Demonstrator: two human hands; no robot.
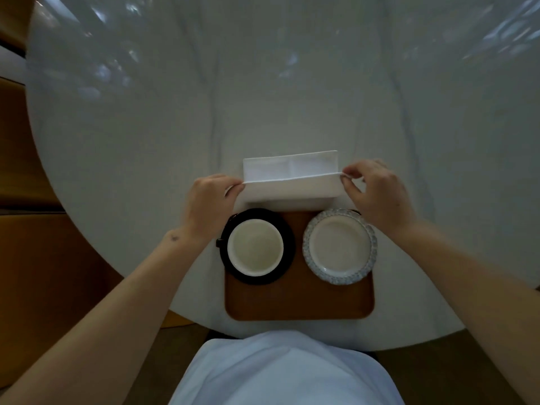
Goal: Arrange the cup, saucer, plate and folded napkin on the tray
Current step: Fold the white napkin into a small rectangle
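Both hands, the left hand (pixel 211 197) and the right hand (pixel 377 190), pinch the napkin (pixel 292 178) on the tabletop (pixel 292 97) behind the tray (pixel 298 302); the corners should meet evenly before creasing.

Single head-mounted wide-angle view, looking forward and steeply down from above the near edge of the round white table (pixel 146 141). Sitting close over the wooden tray (pixel 298 302), centred low in frame. Taking in both forearms from the lower corners and the wearer's torso at bottom. Bending the table rim strongly at the sides. No second view sharing the scene.
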